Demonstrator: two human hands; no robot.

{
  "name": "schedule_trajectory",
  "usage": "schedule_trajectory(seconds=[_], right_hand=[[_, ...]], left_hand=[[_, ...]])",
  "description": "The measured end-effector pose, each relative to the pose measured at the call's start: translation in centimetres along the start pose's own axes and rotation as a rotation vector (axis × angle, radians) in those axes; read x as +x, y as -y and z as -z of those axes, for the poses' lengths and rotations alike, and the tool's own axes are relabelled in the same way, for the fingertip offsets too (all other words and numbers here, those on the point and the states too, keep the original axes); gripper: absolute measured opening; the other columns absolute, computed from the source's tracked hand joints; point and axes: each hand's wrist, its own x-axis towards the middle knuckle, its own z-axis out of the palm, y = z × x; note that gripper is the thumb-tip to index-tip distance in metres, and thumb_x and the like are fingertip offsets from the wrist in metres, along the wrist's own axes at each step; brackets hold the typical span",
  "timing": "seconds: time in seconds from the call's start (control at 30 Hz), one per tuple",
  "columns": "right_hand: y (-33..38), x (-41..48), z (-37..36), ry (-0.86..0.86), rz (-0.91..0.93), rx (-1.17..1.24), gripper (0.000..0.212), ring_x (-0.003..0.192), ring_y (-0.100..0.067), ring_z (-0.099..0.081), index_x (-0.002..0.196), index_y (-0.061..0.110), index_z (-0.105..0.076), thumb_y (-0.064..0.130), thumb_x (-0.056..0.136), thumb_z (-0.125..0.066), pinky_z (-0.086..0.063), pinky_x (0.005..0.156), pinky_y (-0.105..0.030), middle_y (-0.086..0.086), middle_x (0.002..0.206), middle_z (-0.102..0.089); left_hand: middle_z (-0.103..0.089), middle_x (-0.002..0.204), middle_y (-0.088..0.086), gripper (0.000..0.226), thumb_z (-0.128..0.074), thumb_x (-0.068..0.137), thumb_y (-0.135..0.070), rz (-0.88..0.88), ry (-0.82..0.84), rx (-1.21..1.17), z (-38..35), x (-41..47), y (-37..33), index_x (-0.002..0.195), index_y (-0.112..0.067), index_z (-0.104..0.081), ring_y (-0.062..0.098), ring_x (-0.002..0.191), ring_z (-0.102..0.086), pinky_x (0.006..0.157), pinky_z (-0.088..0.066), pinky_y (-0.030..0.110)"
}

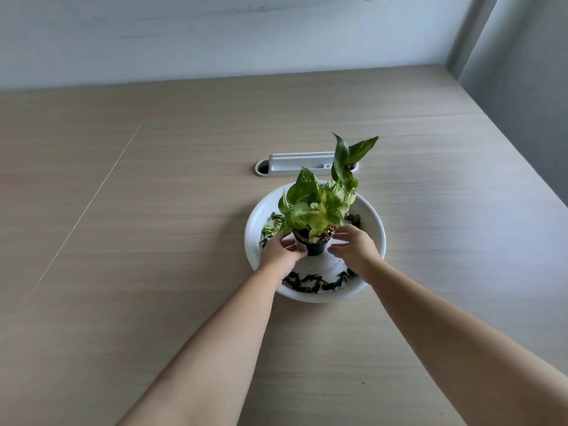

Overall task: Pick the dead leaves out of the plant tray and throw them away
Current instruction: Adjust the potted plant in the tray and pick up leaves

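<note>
A round white plant tray (373,221) sits on the wooden table. In its middle stands a small black pot (313,245) with a green leafy plant (319,204). Dark dead leaves (310,282) lie scattered along the tray's near rim, with more at its left side (272,229) and back right (355,219). My left hand (281,252) rests against the pot's left side, fingers curled around it. My right hand (353,247) is at the pot's right side, fingers spread and reaching toward it; whether they touch is unclear.
A white cable grommet cover (302,163) is set into the table just behind the tray. A wall runs along the table's far edge, and a grey curtain (522,56) hangs at the right. No bin is in view.
</note>
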Motion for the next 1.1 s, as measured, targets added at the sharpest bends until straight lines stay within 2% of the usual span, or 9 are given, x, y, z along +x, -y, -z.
schedule_trajectory(seconds=[0.1, 0.17, 0.37, 0.43, 0.5, 0.67, 0.83, 1.0, 1.1], right_hand=[[0.2, -0.6, 0.6, -0.070, 0.043, -0.236, 0.027, 0.086, -0.014, -0.060, 0.105, 0.013, -0.066, 0.004, 0.080, -0.066, -0.049, 0.072, -0.028, -0.005, 0.108, -0.069], [0.6, -1.3, 0.9, -0.028, 0.086, -0.400, 0.021, 0.084, -0.015, -0.060, 0.100, 0.014, -0.069, 0.006, 0.081, -0.063, -0.050, 0.073, -0.027, -0.004, 0.103, -0.070], [1.5, -2.9, -0.2, 0.197, 0.134, -0.862, 0.033, 0.098, -0.022, -0.061, 0.105, 0.019, -0.064, 0.040, 0.080, -0.066, -0.052, 0.077, -0.033, -0.003, 0.107, -0.066], [0.9, -3.1, -0.9, 0.198, 0.134, -0.960, 0.043, 0.098, -0.021, -0.059, 0.107, 0.021, -0.060, 0.052, 0.076, -0.064, -0.049, 0.073, -0.033, -0.001, 0.108, -0.061], [0.3, -3.4, -1.5, 0.179, 0.154, -1.009, 0.048, 0.096, -0.023, -0.058, 0.106, 0.023, -0.056, 0.057, 0.073, -0.063, -0.046, 0.068, -0.032, -0.001, 0.106, -0.057], [-0.7, -3.6, -2.5, 0.137, 0.282, -0.975, 0.031, 0.082, -0.025, -0.057, 0.104, 0.022, -0.053, 0.022, 0.076, -0.066, -0.048, 0.059, -0.033, -0.004, 0.105, -0.055], [-0.8, -3.5, -2.9, 0.229, 0.413, -0.874, 0.035, 0.084, -0.033, -0.060, 0.105, 0.016, -0.060, -0.001, 0.076, -0.055, -0.053, 0.069, -0.040, -0.012, 0.106, -0.055], [-0.8, -3.0, -3.0, 0.287, 0.409, -0.883, 0.023, 0.091, -0.029, -0.061, 0.096, 0.014, -0.070, 0.005, 0.080, -0.056, -0.051, 0.074, -0.034, -0.013, 0.101, -0.063], [-0.4, -3.1, -3.0, 0.294, 0.355, -0.898, 0.024, 0.089, -0.027, -0.063, 0.092, 0.013, -0.073, 0.004, 0.081, -0.054, -0.048, 0.067, -0.027, -0.013, 0.097, -0.069]], left_hand=[[-0.062, 0.091, -0.003, 0.031, -0.074, 0.073, -0.016, -0.017, -0.065, 0.374, 0.7, -0.6, -0.1, 0.099, -0.017, -0.058, 0.018, 0.091, -0.062, 0.070, -0.044, 0.023], [-0.061, 0.100, 0.002, 0.023, -0.072, 0.073, -0.019, -0.099, -0.031, 0.663, 1.2, -1.2, -0.3, 0.093, -0.017, -0.060, 0.022, 0.095, -0.060, 0.071, -0.045, 0.028], [-0.054, 0.108, 0.001, 0.034, -0.071, 0.068, -0.051, -0.188, 0.177, 1.104, 0.7, -2.8, -0.4, 0.085, -0.030, -0.052, 0.022, 0.093, -0.056, 0.071, -0.042, 0.029], [-0.053, 0.106, 0.001, 0.036, -0.072, 0.067, -0.053, -0.176, 0.171, 1.137, 0.2, -2.8, -0.2, 0.083, -0.031, -0.049, 0.023, 0.093, -0.055, 0.071, -0.041, 0.030], [-0.054, 0.109, 0.003, 0.023, -0.069, 0.074, -0.036, -0.168, 0.144, 1.122, -0.2, -2.8, -0.1, 0.084, -0.028, -0.051, 0.025, 0.093, -0.056, 0.071, -0.042, 0.031], [-0.056, 0.108, 0.008, 0.020, -0.050, 0.079, -0.003, -0.200, 0.046, 1.052, -0.6, -3.0, 0.3, 0.089, -0.019, -0.058, 0.029, 0.086, -0.054, 0.070, -0.043, 0.032], [-0.061, 0.108, 0.012, 0.031, -0.043, 0.078, 0.005, -0.179, 0.024, 0.979, -0.8, -3.0, 0.3, 0.091, -0.012, -0.066, 0.032, 0.090, -0.060, 0.069, -0.041, 0.028], [-0.069, 0.103, 0.009, 0.033, -0.049, 0.079, 0.005, -0.129, 0.020, 0.917, -0.6, -2.8, 0.3, 0.086, -0.016, -0.073, 0.031, 0.087, -0.065, 0.074, -0.051, 0.030], [-0.073, 0.100, 0.009, 0.029, -0.052, 0.079, 0.006, -0.128, 0.012, 0.850, -0.4, -2.9, 0.3, 0.081, -0.014, -0.074, 0.030, 0.087, -0.067, 0.079, -0.053, 0.030]])
